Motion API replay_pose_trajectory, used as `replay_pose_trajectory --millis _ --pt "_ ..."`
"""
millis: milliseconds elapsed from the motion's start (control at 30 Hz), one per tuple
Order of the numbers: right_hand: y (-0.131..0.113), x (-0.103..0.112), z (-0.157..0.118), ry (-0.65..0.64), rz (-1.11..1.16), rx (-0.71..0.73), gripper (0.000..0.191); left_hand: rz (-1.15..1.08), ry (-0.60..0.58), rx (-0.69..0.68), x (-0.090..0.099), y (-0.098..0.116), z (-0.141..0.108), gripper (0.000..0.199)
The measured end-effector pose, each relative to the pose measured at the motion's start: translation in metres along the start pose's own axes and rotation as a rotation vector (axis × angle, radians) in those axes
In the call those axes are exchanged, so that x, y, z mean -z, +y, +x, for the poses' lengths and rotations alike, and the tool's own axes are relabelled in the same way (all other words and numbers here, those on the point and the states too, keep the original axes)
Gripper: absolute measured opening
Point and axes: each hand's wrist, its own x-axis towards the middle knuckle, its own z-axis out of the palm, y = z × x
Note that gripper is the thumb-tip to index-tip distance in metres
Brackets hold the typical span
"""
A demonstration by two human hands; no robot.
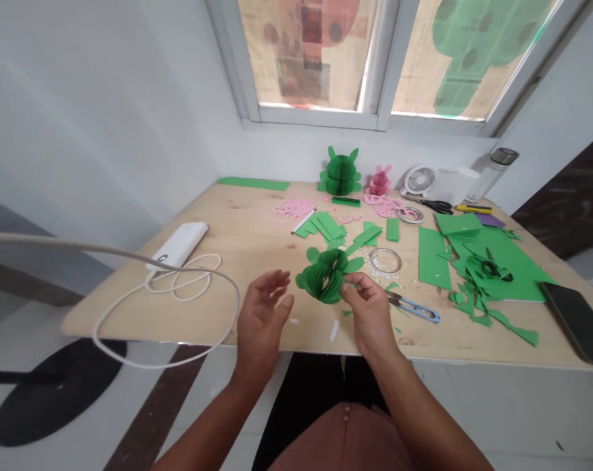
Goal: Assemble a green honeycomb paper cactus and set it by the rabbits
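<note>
A green folded-paper figure [323,278] with fanned layers and rounded tabs is held above the near part of the wooden table [257,229]. My right hand [368,304] pinches its right side between thumb and fingers. Just left of the figure is my left hand [266,307], its fingers apart and curved, with nothing in it. Blue-handled thread snips [417,307] lie right of my right hand. Behind it rests a roll of tape [385,260]. Small white strips lie on the wood near the table's front edge.
At the back stand a finished-looking green paper figure [341,173], a smaller pink one [379,182], a fan [419,179] and a bottle [493,173]. Green sheets [517,268] and scraps cover the right side, beside a phone [576,320]. A power bank [181,243] with a looped cable lies left.
</note>
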Motion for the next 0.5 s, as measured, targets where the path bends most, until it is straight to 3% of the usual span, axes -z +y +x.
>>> replay_pose_trajectory --millis 100,200,333,500 --pt "0.001 0.001 -0.001 -0.038 -0.004 0.040 0.013 -0.257 -0.117 0.369 -0.002 0.005 0.002 0.043" --pt "0.002 0.001 -0.002 -0.079 -0.034 0.076 0.010 -0.484 -0.309 0.567 -0.005 0.011 0.005 0.039" --pt "0.002 0.002 -0.002 -0.140 -0.158 0.125 0.008 -0.680 -0.419 0.655 -0.012 0.014 0.004 0.029" --pt "-0.004 0.004 -0.002 -0.153 -0.371 0.219 0.008 -0.727 -0.378 0.631 -0.017 0.013 0.004 0.029"
